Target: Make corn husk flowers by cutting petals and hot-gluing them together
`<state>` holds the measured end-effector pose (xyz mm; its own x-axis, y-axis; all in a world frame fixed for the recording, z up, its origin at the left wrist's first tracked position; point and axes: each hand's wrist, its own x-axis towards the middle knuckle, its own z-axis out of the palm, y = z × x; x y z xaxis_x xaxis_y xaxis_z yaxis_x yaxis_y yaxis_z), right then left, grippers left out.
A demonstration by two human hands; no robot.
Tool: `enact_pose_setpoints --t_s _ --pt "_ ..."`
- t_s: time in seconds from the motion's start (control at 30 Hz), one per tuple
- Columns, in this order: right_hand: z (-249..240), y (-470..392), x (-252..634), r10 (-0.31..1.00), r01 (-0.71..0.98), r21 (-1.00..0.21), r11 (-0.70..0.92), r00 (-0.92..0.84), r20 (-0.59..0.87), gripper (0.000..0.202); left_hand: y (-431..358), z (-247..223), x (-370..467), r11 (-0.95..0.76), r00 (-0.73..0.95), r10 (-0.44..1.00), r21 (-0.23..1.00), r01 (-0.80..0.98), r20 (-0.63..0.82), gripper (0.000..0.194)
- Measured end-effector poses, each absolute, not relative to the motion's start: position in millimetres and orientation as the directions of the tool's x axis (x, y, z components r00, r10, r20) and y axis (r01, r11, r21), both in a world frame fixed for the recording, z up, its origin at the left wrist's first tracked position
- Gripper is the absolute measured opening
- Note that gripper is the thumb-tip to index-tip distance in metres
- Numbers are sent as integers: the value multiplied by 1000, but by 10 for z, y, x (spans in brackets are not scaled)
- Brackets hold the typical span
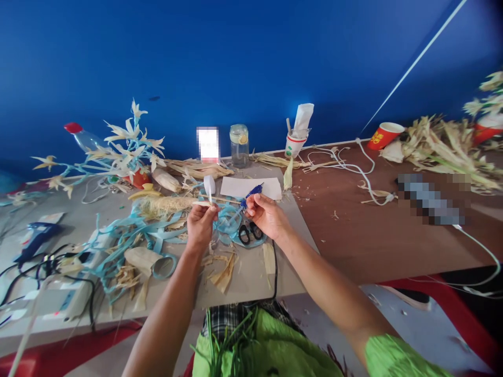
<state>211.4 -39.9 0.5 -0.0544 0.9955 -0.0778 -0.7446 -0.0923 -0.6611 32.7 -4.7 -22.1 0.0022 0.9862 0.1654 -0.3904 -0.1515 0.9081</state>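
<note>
My left hand [202,222] is closed in a pinch over the littered worktable [293,277]. Between its fingertips is a thin pale strip [201,203], and a curled white piece [209,184] rises just above them. My right hand [269,213] has its fingers curled together; whatever they grip, if anything, is too small to make out. Right behind those fingers shows a blue tool, perhaps a glue gun [254,191]. Below lie scissors [249,234] with black handles, their blades hidden among light-blue ribbon [226,217]. Dried husk scraps [225,273] lie between my forearms.
At left are a husk-flower arrangement [131,139], blue ribbon strips [129,228], a blue glue gun [39,235] and black cables. A lidded bottle [239,146] and paper cup [295,145] stand by the wall. Red cup [385,136], husk pile [444,149] and white cord are at right.
</note>
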Motion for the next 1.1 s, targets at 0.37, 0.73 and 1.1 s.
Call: enact_pose_setpoints --t_s 0.37,0.73,1.1 --pt "139 -428 2181 998 -517 -855 -29 40 -57 27 82 -158 158 -275 -195 959 827 -490 204 25" --pt "399 -298 1934 1000 -116 -993 -5 15 -7 30 91 -170 136 -246 -196 965 848 -469 172 23" --pt "207 67 1556 963 795 -550 256 -158 221 32 113 -189 116 -229 -213 966 869 -439 147 25"
